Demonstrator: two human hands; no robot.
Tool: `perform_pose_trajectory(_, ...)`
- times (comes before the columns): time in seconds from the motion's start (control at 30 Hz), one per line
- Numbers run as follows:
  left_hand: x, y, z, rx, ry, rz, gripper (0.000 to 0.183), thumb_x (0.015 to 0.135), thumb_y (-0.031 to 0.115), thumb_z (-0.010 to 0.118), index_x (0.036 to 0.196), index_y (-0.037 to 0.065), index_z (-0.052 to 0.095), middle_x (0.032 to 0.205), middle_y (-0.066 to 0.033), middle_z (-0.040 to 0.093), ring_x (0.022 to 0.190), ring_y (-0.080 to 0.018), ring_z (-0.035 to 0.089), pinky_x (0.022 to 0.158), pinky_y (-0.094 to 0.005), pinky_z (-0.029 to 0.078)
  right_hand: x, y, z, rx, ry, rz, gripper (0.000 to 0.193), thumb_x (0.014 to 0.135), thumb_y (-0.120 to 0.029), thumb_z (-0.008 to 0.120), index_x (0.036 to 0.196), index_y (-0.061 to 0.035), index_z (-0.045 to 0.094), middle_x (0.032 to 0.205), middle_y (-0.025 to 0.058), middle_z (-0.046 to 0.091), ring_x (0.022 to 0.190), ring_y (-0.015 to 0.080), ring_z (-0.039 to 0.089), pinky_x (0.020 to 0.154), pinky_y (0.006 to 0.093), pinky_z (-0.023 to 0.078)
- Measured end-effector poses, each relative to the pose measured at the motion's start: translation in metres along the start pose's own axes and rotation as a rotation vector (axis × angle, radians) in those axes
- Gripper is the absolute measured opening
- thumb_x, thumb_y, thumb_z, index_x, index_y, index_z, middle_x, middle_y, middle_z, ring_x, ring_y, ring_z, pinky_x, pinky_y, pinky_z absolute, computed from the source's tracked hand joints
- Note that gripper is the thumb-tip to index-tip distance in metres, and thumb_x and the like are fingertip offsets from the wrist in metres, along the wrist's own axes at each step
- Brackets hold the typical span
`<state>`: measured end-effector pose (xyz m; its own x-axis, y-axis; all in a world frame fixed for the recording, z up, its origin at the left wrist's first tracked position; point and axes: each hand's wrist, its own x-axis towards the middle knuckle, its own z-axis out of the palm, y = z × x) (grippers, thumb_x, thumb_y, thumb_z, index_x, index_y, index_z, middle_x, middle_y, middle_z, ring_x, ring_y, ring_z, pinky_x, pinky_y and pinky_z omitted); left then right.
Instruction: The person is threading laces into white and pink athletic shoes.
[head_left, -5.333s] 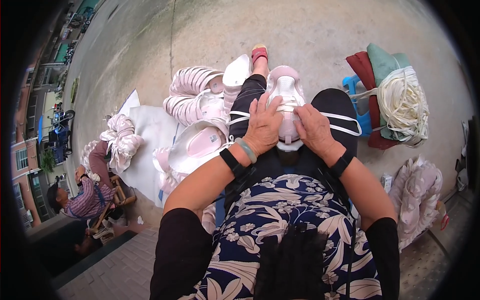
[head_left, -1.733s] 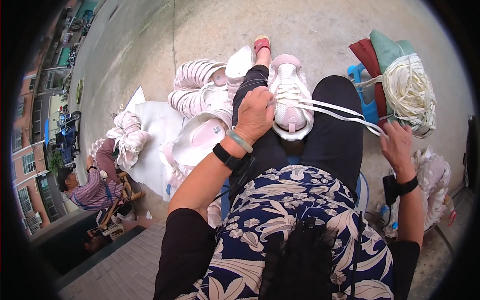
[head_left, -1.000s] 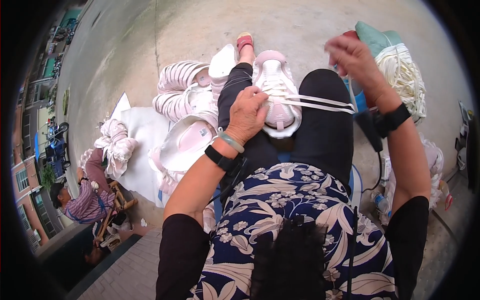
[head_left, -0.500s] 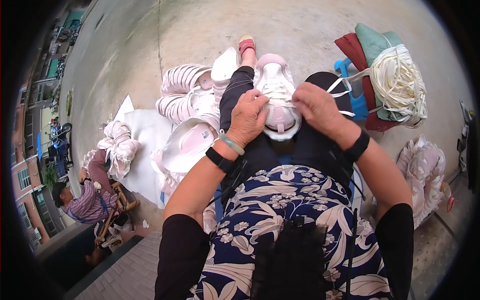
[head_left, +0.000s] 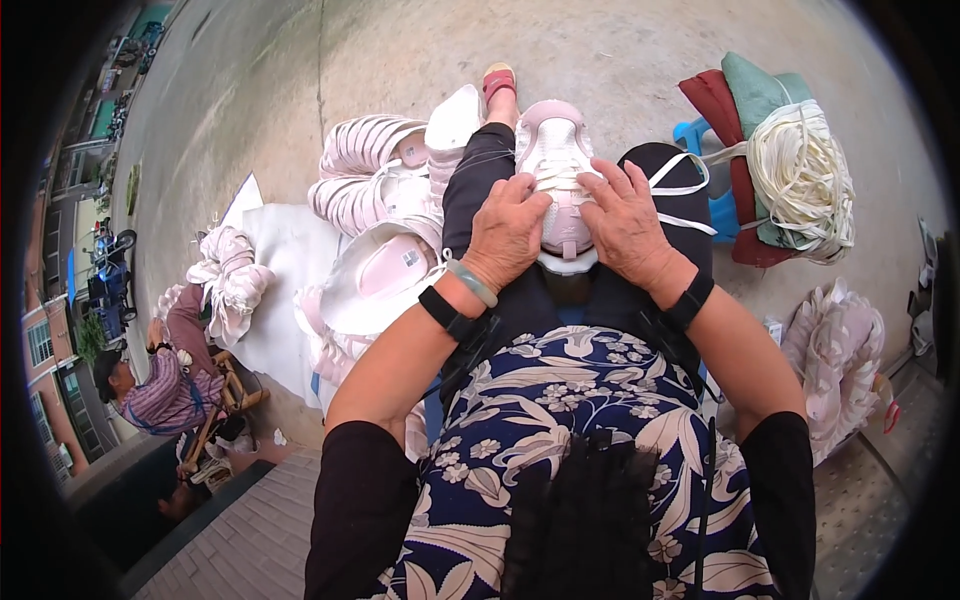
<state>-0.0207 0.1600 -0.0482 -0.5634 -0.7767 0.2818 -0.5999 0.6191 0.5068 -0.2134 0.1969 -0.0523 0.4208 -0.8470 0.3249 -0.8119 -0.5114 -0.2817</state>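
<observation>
A white and pale pink sneaker [head_left: 551, 132] rests in my lap between my thighs, its heel collar pointing away from me and its toe toward me. White shoelaces [head_left: 560, 180] cross its tongue. My left hand [head_left: 508, 226] is at the left side of the laces, thumb and fingers bent together on the lace edge. Opposite it, my right hand [head_left: 630, 226] presses curled fingers and thumb on the right side of the laces. The fingertips partly cover the lace they touch. Over my right knee trails a loose loop of white lace [head_left: 684, 176].
Stacked pink-white shoe uppers [head_left: 368, 165] and a white upper with a pink insole [head_left: 395, 268] lie at my left. A lace bundle [head_left: 803, 165] sits on cloth over a blue stool [head_left: 722, 218] at right. Bundled uppers [head_left: 838, 350] stand nearer. Another person [head_left: 172, 390] sits far left.
My right hand has come down from beside the laces and now lies against the shoe's right side, fingers more extended. My left hand shifted slightly right. The view moved a little.
</observation>
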Motion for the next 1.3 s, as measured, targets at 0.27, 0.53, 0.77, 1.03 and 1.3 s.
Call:
perform_pose_trajectory(0.27, 0.0, -0.002, 0.001, 0.001, 0.006, 0.019, 0.018, 0.07, 0.001, 0.058, 0.088, 0.005, 0.06, 0.095, -0.0109, 0.053, 0.082, -0.0294, 0.052, 0.07, -0.0366, 0.046, 0.003, -0.001, 0.009, -0.066, 0.028, -0.004, 0.013, 0.071, -0.011, 0.055, 0.08, -0.0032, 0.059, 0.114, 0.0134, 0.052, 0.119, 0.03, 0.042, 0.097, 0.0523, 0.031)
perform_pose_trajectory(0.53, -0.002, -0.003, 0.002, 0.009, 0.011, 0.025, 0.016, 0.07, -0.001, 0.058, 0.085, 0.004, 0.06, 0.095, -0.011, 0.053, 0.083, -0.0295, 0.053, 0.071, -0.036, 0.046, 0.006, -0.002, 0.017, -0.048, 0.069, 0.048, 0.012, 0.07, -0.01, 0.054, 0.08, -0.0023, 0.057, 0.111, 0.014, 0.052, 0.115, 0.0302, 0.044, 0.094, 0.0486, 0.033)
perform_pose_trajectory(0.77, -0.002, -0.006, 0.001, 0.0, 0.019, 0.044, 0.017, 0.069, -0.002, 0.057, 0.085, 0.004, 0.06, 0.096, -0.0116, 0.053, 0.083, -0.0296, 0.053, 0.071, -0.036, 0.046, 0.006, -0.002, 0.009, 0.053, 0.07, 0.055, 0.013, 0.069, -0.009, 0.055, 0.08, -0.002, 0.056, 0.109, 0.0141, 0.052, 0.112, 0.0309, 0.045, 0.092, 0.0445, 0.035)
perform_pose_trajectory(1.03, -0.001, -0.007, 0.0, -0.008, 0.006, 0.047, 0.017, 0.068, -0.001, 0.057, 0.084, 0.004, 0.06, 0.097, -0.0118, 0.053, 0.083, -0.0298, 0.053, 0.071, -0.0365, 0.046, 0.009, 0.002, 0.008, 0.033, 0.02, -0.01, 0.015, 0.069, -0.01, 0.056, 0.082, -0.0022, 0.056, 0.113, 0.0132, 0.051, 0.113, 0.0301, 0.045, 0.094, 0.0471, 0.033)
perform_pose_trajectory(1.3, 0.0, -0.008, -0.001, -0.025, 0.001, 0.049, 0.014, 0.07, -0.001, 0.057, 0.084, 0.004, 0.059, 0.096, -0.0119, 0.053, 0.083, -0.0298, 0.054, 0.071, -0.0365, 0.046, 0.006, -0.005, 0.016, 0.014, 0.032, 0.096, 0.016, 0.069, -0.01, 0.056, 0.084, -0.0029, 0.056, 0.115, 0.0126, 0.051, 0.116, 0.0294, 0.043, 0.096, 0.0507, 0.031)
